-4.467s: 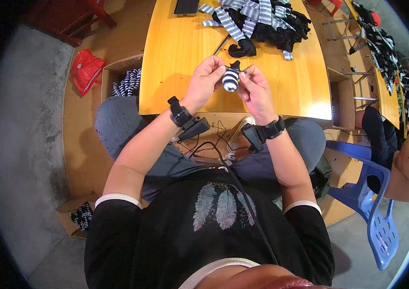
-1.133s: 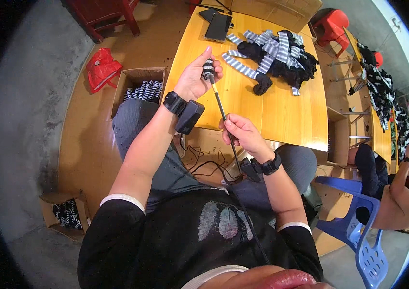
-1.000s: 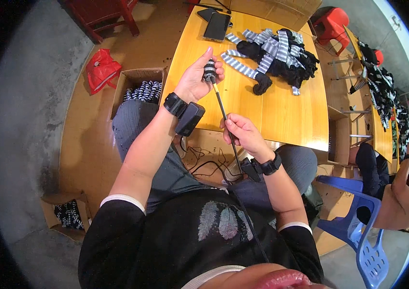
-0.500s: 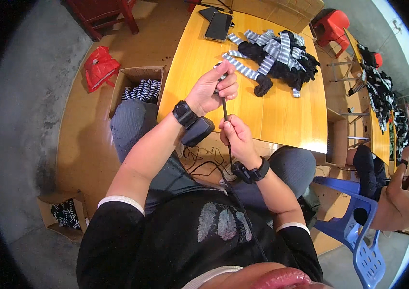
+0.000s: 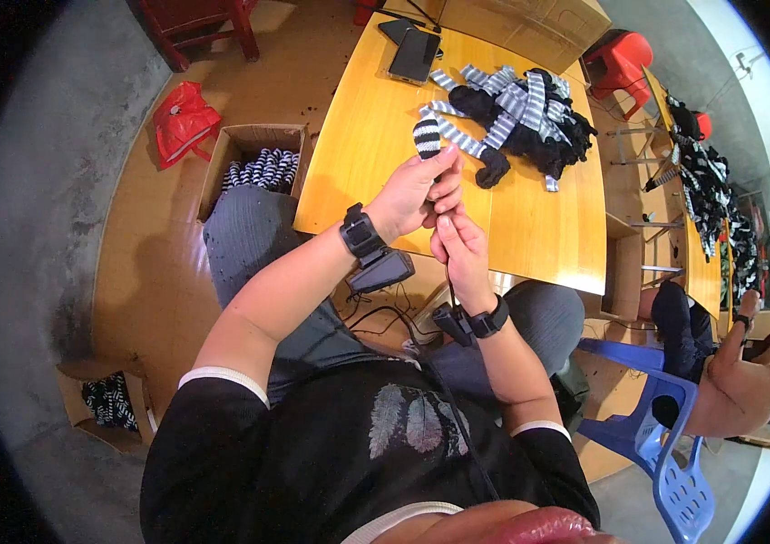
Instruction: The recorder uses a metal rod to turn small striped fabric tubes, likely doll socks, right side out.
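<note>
My left hand (image 5: 421,192) is closed, thumb on top, over the near edge of the wooden table. Out of its far side sticks the rounded end of a black-and-white striped knit piece (image 5: 427,138). Just below and to the right, fingertips almost touching the left, my right hand (image 5: 462,249) pinches a thin black cord-like strand (image 5: 449,283), which shows beneath its fingers. How strand and knit piece join is hidden by the fingers. Beyond lies a heap of black knit pieces (image 5: 530,145) with grey-and-white striped bands (image 5: 530,98).
Two dark phones (image 5: 414,56) lie near the table's far left corner. An open box (image 5: 258,136) of striped knit pieces stands left of the table, near a red bag (image 5: 184,125). A blue chair (image 5: 653,422) and another person's arm (image 5: 730,363) are at right. Cables (image 5: 385,313) hang below.
My hands have come together, the left moving slightly down and right. The striped knit end now shows above the left hand. The length of strand formerly visible between the hands is hidden.
</note>
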A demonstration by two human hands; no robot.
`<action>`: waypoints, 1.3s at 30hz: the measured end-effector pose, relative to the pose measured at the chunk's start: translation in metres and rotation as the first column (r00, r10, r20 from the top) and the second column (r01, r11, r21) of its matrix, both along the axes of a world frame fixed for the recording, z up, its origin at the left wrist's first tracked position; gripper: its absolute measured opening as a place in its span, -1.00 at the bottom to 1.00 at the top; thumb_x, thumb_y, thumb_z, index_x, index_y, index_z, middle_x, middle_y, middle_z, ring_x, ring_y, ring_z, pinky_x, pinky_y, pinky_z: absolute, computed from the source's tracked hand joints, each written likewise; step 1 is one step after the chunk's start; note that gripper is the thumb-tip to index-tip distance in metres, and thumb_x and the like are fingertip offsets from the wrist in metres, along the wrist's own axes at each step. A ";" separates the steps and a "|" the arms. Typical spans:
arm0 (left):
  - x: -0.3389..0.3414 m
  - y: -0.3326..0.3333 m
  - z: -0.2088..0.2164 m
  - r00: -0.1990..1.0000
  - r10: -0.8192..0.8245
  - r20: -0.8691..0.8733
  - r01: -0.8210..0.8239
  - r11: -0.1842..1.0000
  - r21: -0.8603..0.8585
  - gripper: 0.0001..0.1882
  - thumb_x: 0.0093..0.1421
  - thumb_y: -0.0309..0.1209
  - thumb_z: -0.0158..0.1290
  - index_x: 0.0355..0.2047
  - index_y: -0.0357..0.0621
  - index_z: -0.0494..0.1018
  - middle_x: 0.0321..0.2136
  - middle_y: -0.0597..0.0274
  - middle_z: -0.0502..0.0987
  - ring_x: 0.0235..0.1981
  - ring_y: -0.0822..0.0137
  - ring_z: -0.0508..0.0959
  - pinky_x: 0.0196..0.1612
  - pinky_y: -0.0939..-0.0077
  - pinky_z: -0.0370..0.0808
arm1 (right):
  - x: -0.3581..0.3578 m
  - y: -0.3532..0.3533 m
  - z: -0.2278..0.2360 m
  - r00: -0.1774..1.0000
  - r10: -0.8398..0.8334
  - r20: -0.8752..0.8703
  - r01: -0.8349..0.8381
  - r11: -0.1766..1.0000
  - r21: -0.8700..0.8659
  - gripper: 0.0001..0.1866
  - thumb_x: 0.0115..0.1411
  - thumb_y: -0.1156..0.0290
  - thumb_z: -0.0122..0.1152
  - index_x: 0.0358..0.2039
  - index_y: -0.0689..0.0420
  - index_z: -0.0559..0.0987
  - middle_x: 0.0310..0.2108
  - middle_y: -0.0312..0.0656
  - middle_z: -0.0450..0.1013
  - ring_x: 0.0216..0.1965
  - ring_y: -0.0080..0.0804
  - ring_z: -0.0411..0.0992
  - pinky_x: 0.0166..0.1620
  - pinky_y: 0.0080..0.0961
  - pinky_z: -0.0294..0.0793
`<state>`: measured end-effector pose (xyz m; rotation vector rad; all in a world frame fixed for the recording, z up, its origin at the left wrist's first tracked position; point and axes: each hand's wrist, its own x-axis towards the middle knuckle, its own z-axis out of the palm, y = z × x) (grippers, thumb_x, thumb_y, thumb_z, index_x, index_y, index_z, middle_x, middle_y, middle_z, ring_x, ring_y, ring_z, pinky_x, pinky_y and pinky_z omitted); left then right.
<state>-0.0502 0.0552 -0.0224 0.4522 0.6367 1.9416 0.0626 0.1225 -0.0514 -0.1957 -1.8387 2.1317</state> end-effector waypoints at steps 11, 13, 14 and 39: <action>-0.058 -0.023 0.009 0.981 0.147 0.127 -0.165 0.976 0.139 -0.67 0.15 -0.07 -0.17 -0.53 -0.06 0.25 -0.74 0.47 0.06 -0.76 0.61 0.02 -0.70 0.76 0.02 | 0.003 -0.007 -0.002 0.971 0.173 0.164 -0.172 0.985 -0.021 -0.74 0.21 0.29 -0.17 -0.42 0.22 0.40 -0.74 -0.48 0.10 -0.70 -0.76 -0.01 -0.62 -0.78 -0.05; -0.063 -0.024 0.008 0.975 0.181 0.132 -0.198 0.971 0.132 -0.64 0.14 -0.02 -0.20 -0.51 -0.05 0.25 -0.74 0.48 0.05 -0.78 0.62 -0.01 -0.73 0.78 -0.03 | 0.004 -0.010 -0.001 0.964 0.198 0.179 -0.191 0.980 -0.055 -0.74 0.21 0.29 -0.17 -0.42 0.22 0.40 -0.74 -0.48 0.11 -0.70 -0.76 -0.01 -0.62 -0.78 -0.05; -0.062 -0.023 0.006 0.976 0.175 0.128 -0.190 0.974 0.121 -0.64 0.14 -0.02 -0.20 -0.51 -0.05 0.25 -0.74 0.49 0.05 -0.78 0.63 -0.02 -0.73 0.78 -0.03 | 0.004 -0.011 -0.002 0.970 0.185 0.159 -0.177 0.982 -0.062 -0.74 0.21 0.29 -0.17 -0.43 0.22 0.40 -0.74 -0.48 0.11 -0.70 -0.76 0.00 -0.62 -0.78 -0.05; -0.022 -0.011 0.008 0.998 -0.023 0.062 0.015 0.992 0.128 -0.68 0.17 -0.09 -0.21 -0.43 -0.07 0.32 -0.73 0.42 0.16 -0.74 0.55 0.14 -0.65 0.68 0.11 | 0.003 0.006 0.004 0.991 0.069 0.118 -0.067 0.998 -0.018 -0.75 0.20 0.31 -0.13 -0.40 0.23 0.41 -0.71 -0.45 0.19 -0.68 -0.77 0.06 -0.60 -0.80 0.00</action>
